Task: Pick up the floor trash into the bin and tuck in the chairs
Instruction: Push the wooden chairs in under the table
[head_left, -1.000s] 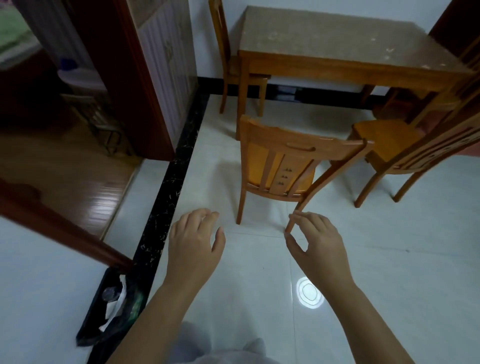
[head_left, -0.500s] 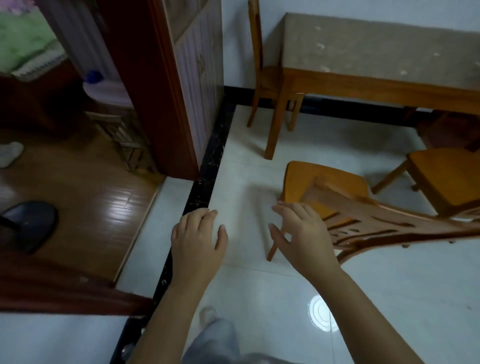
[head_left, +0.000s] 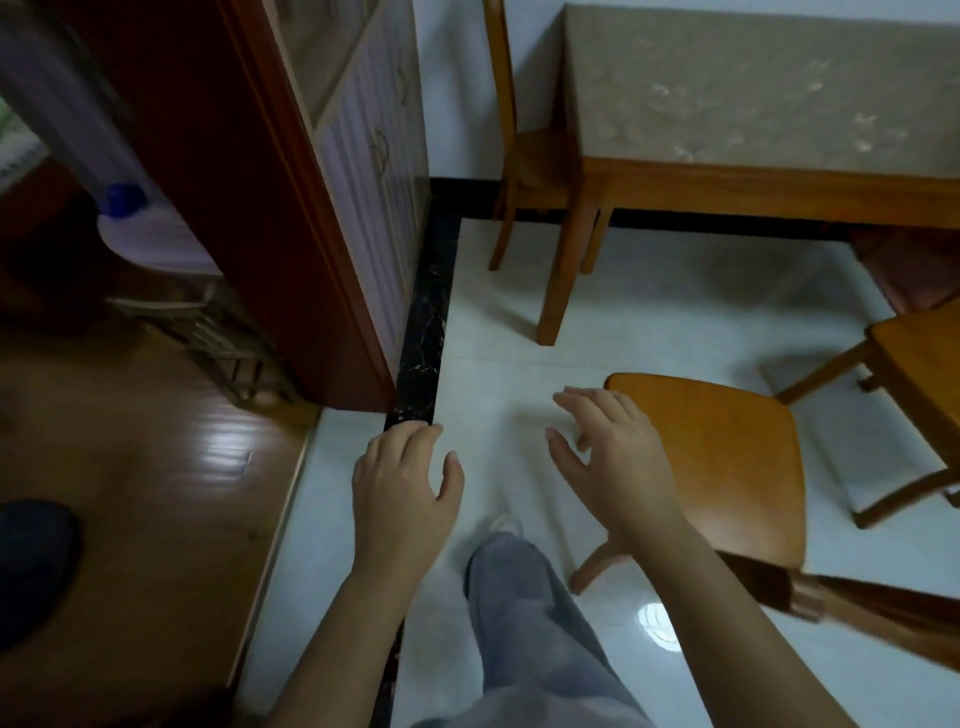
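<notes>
An orange wooden chair (head_left: 727, 457) stands pulled out from the table (head_left: 753, 104), its seat just right of my hands and its backrest at the lower right edge. My right hand (head_left: 613, 457) hovers open over the seat's left edge, fingers spread, holding nothing. My left hand (head_left: 405, 488) hangs open above the white floor, also holding nothing. A second chair (head_left: 914, 364) stands out from the table at the right edge. A third chair (head_left: 524, 156) sits tucked at the table's left end. No bin or floor trash shows.
A dark red door frame and panelled cabinet (head_left: 332, 208) stand to the left, with a black floor strip (head_left: 426, 322) beside them. A wooden-floored room (head_left: 145, 467) opens at the left. My grey trouser leg (head_left: 519, 597) steps forward between my arms.
I have moved forward: the near chair now lies close at my right, seen from above. The bin at lower left has left the view. My right hand has opened.
</notes>
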